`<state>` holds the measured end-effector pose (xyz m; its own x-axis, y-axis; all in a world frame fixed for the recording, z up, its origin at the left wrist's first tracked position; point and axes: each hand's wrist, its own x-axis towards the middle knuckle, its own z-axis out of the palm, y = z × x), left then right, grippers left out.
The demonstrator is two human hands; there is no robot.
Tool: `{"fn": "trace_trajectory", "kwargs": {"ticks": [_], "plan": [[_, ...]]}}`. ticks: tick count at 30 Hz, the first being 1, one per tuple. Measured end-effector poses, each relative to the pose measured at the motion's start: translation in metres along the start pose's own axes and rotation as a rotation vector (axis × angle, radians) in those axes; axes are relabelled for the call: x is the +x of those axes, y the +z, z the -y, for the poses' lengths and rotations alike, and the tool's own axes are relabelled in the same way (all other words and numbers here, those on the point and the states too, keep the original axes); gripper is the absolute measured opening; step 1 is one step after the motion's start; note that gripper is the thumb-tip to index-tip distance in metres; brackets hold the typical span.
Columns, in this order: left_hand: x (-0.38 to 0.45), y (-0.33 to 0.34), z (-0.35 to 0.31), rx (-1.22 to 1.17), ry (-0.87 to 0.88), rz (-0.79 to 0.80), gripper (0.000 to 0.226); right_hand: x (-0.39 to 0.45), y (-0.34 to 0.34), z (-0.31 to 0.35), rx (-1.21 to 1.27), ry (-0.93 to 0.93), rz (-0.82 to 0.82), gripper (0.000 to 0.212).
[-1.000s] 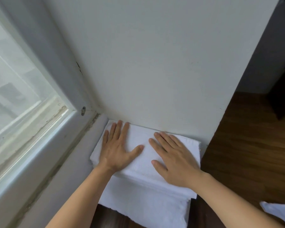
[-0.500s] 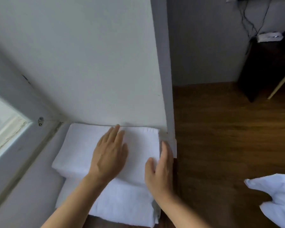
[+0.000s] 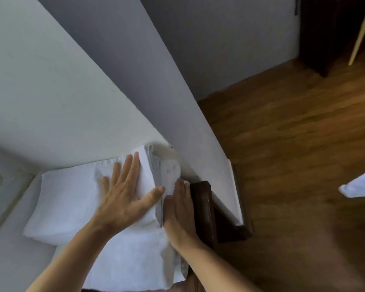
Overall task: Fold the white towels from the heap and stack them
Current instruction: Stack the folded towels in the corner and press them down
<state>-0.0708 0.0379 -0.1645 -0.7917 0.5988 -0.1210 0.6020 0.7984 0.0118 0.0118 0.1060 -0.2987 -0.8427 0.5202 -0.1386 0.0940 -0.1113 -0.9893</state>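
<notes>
A stack of folded white towels (image 3: 67,199) sits in the corner against the white wall, on a dark wooden surface. My left hand (image 3: 124,192) lies flat and spread on the top towel. My right hand (image 3: 177,209) stands on edge, palm pressed against the stack's right side where the folded layers show. Neither hand grips anything. A larger white towel (image 3: 126,262) lies under the top ones and spreads toward me. Part of the unfolded white heap (image 3: 360,186) shows at the right edge.
The white wall (image 3: 72,91) ends at a corner right of the stack. A dark wooden ledge edge (image 3: 204,205) runs beside my right hand. Beyond lie brown wood floor (image 3: 293,144), a dark cabinet (image 3: 329,32) and a pale chair leg (image 3: 358,36). The window sill (image 3: 6,199) is at left.
The view has swung to the right and tilted. My left hand slid toward the stack's right end. My right hand stayed upright against the stack's right side.
</notes>
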Motion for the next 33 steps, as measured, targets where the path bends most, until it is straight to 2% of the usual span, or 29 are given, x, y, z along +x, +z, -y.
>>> {"fn": "trace_trajectory", "kwargs": {"ticks": [2, 5, 7, 9, 10, 13, 14, 16, 17, 19, 21, 23, 25, 27, 28, 30, 31, 33], "plan": [[-0.002, -0.006, -0.007, -0.032, 0.014, -0.002, 0.115, 0.003, -0.004, -0.007, 0.014, -0.036, -0.012, 0.061], [-0.008, -0.014, -0.021, -0.096, 0.014, -0.193, 0.107, 0.005, 0.003, -0.013, -0.005, -0.061, 0.000, 0.061], [-0.014, -0.011, -0.032, -0.042, 0.006, -0.274, 0.096, 0.004, 0.006, -0.010, 0.128, -0.093, -0.066, 0.062], [-0.020, 0.000, -0.043, -0.012, -0.005, -0.238, 0.084, 0.009, 0.007, -0.007, 0.188, -0.143, -0.090, 0.055], [-0.021, 0.007, -0.046, -0.011, -0.019, -0.211, 0.082, 0.013, 0.009, -0.006, 0.110, -0.158, -0.049, 0.056], [-0.015, 0.014, -0.050, 0.097, -0.029, -0.176, 0.080, 0.021, 0.014, -0.002, -0.125, -0.165, -0.010, 0.083], [-0.013, 0.012, -0.050, 0.115, -0.034, -0.143, 0.080, 0.021, 0.011, 0.004, -0.036, -0.144, -0.028, 0.076], [-0.010, 0.002, -0.047, 0.062, -0.037, -0.038, 0.077, 0.016, 0.001, 0.022, 0.166, -0.168, -0.197, 0.052], [-0.011, -0.004, -0.043, 0.003, -0.028, 0.018, 0.075, 0.011, -0.005, 0.035, 0.231, -0.214, -0.234, 0.048], [-0.019, -0.016, -0.032, -0.238, -0.020, 0.061, 0.073, 0.007, -0.010, 0.060, 0.144, -0.400, -0.138, 0.054], [-0.035, -0.015, -0.011, -0.505, -0.027, -0.083, 0.066, 0.014, -0.005, 0.067, 0.008, -0.489, 0.045, 0.059], [-0.053, 0.003, 0.016, -0.410, -0.098, -0.356, 0.060, 0.022, -0.001, 0.063, -0.065, -0.444, 0.131, 0.061], [-0.067, 0.031, 0.036, -0.246, -0.229, -0.537, 0.060, 0.020, -0.005, 0.064, -0.115, -0.422, 0.119, 0.060], [-0.076, 0.056, 0.042, -0.337, -0.402, -0.621, 0.065, 0.010, -0.011, 0.072, -0.272, -0.421, 0.039, 0.057], [-0.078, 0.065, 0.041, -0.432, -0.465, -0.655, 0.070, 0.004, -0.012, 0.079, -0.423, -0.486, -0.075, 0.055], [-0.077, 0.074, 0.037, -0.613, -0.525, -0.698, 0.080, -0.007, -0.005, 0.096, -0.696, -0.772, -0.248, 0.048], [-0.073, 0.076, 0.036, -0.664, -0.527, -0.719, 0.084, -0.011, 0.006, 0.104, -0.776, -0.918, -0.215, 0.046], [-0.066, 0.075, 0.038, -0.678, -0.513, -0.701, 0.085, -0.013, 0.038, 0.114, -0.896, -1.087, 0.008, 0.044]]}}
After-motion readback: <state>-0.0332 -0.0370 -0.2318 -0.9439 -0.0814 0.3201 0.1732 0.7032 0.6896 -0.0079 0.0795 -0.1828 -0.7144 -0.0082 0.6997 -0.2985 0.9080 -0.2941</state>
